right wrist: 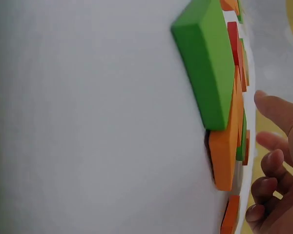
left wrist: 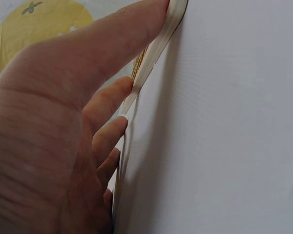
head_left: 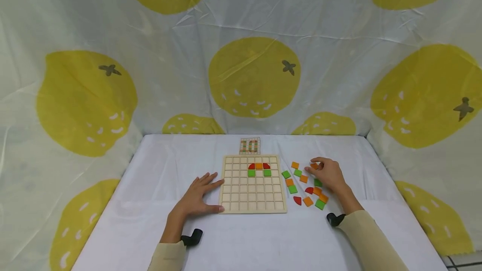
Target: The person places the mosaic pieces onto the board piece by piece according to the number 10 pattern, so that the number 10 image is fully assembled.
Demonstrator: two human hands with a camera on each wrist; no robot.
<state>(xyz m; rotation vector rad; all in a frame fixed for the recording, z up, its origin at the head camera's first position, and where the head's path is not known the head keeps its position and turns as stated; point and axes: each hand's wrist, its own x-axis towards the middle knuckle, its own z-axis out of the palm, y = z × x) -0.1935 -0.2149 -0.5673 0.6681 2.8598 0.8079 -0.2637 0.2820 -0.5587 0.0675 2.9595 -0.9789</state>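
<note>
A wooden grid board (head_left: 241,191) lies flat in the middle of the table. Red quarter-round tiles (head_left: 251,166) flank an orange tile (head_left: 258,166) in its upper part, with green tiles (head_left: 251,173) below the red ones. My left hand (head_left: 197,195) rests spread at the board's left side, thumb and fingertips at the edge (left wrist: 151,58). Over the loose pieces hovers my right hand (head_left: 330,174), its thumb and index finger apart above an orange square tile (head_left: 314,165). In the right wrist view nothing shows between these fingers.
Loose orange, green and red tiles lie scattered right of the board, among them a green square (right wrist: 205,68) and a red quarter-round (head_left: 297,200). Behind the board is a small patterned card (head_left: 249,145). A lemon-print cloth (head_left: 256,78) hangs at the back.
</note>
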